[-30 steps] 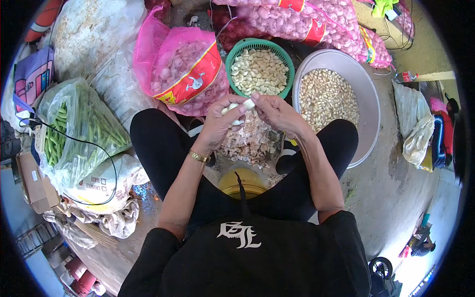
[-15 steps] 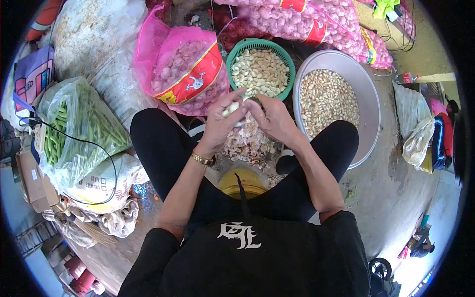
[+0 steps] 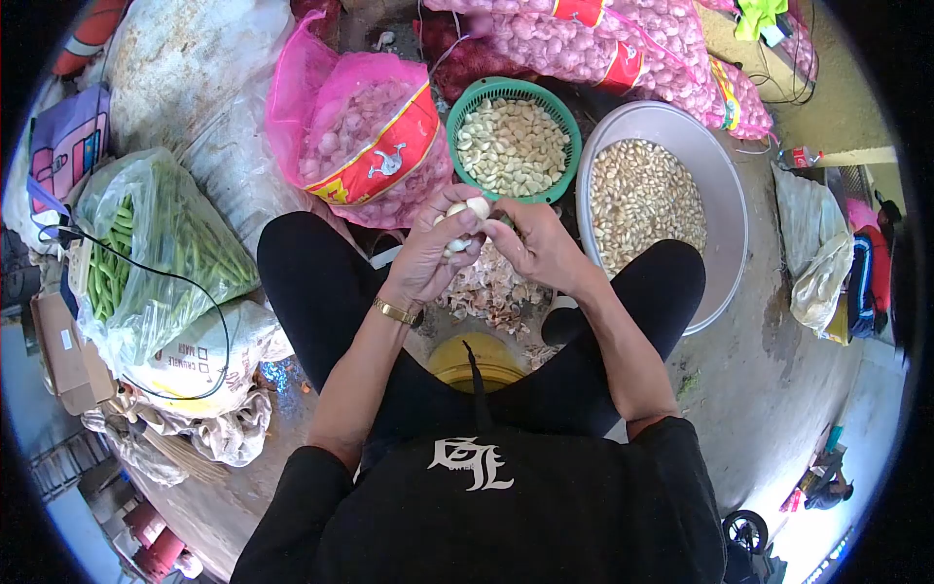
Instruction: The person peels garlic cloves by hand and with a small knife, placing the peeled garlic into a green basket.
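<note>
My left hand (image 3: pixel 433 255), with a gold watch on its wrist, is closed around several whitish garlic cloves (image 3: pixel 478 206). One of them stands out at the fingertips, others show lower in the palm. Right against it, my right hand (image 3: pixel 537 243) has its fingers curled and its thumb pointed at the cloves. A bit of something dark shows between the right fingers, mostly hidden; I cannot tell what it is. Just beyond both hands sits a green basket (image 3: pixel 572 146) of peeled cloves. Garlic skins (image 3: pixel 496 287) lie heaped on the floor below the hands.
A grey basin (image 3: pixel 725 214) of unpeeled-looking cloves stands right of the basket. To the left is an open pink net sack (image 3: pixel 292 127) of garlic bulbs, with more net sacks (image 3: pixel 662 39) behind. A bag of green beans (image 3: pixel 161 238) lies far left. A yellow container (image 3: pixel 448 362) sits between my legs.
My hands have turned slightly and the right thumb has lowered. A pale clove now shows plainly at the left fingertips, where fingers covered it before.
</note>
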{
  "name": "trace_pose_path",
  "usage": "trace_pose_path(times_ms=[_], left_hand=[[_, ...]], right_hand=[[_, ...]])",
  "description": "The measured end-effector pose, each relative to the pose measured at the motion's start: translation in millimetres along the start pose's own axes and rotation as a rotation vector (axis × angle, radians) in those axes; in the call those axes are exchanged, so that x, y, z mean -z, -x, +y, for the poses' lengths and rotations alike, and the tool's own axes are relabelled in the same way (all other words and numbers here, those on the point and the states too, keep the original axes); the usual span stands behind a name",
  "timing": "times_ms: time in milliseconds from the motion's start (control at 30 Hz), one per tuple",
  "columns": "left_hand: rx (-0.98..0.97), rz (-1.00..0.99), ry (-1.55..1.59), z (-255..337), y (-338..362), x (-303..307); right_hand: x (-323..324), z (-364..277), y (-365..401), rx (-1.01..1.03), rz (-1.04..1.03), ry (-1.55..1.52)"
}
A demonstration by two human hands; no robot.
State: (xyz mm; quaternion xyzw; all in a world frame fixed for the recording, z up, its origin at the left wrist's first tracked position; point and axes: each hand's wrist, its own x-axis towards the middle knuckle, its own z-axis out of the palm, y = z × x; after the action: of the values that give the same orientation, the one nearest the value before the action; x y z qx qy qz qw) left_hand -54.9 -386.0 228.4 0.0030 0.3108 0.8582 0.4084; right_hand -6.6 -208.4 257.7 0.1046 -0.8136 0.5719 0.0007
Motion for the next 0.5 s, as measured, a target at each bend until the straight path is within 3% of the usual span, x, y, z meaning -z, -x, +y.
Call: trace_pose_path(times_ms=[267,367,500], left_hand=[[-0.067,0.128,0.083,8,-6,8],[-0.167,0.111,0.002,15,-7,12],[-0.150,0.111,-0.060,14,-7,11]], right_hand=[[2,-1,12,0.074,-0.147,0.275],[3,1,17,-0.047,-0.175,0.458],[-3,16,21,-0.141,0.045,0.467]])
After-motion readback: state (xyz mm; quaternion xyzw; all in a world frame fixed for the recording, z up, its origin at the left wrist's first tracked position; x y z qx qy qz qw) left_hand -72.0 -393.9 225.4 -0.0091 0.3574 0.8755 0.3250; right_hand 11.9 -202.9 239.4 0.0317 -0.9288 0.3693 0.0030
